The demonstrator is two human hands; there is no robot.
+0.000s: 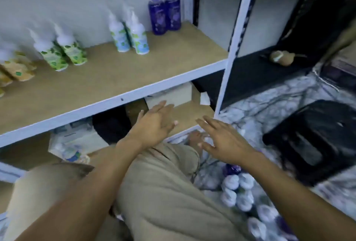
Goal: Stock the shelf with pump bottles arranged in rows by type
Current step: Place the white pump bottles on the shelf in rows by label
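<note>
On the wooden shelf (107,78) stand pump bottles grouped by type: two purple ones (164,11) at the back right, white bottles with blue-green labels (129,36) left of them, green-labelled ones (61,51) further left, and yellow-labelled ones (13,69) at the left edge. Several loose bottles (238,188), white-capped and purple, lie on the floor beside my right knee. My left hand (156,123) hovers open below the shelf's front edge, holding nothing. My right hand (221,138) is also open and empty, above the floor bottles.
A white upright post (234,42) bounds the shelf on the right. Boxes (171,95) and a dark round object sit on the lower shelf. A black crate (316,140) stands on the marble-patterned floor at the right. My bent legs fill the foreground.
</note>
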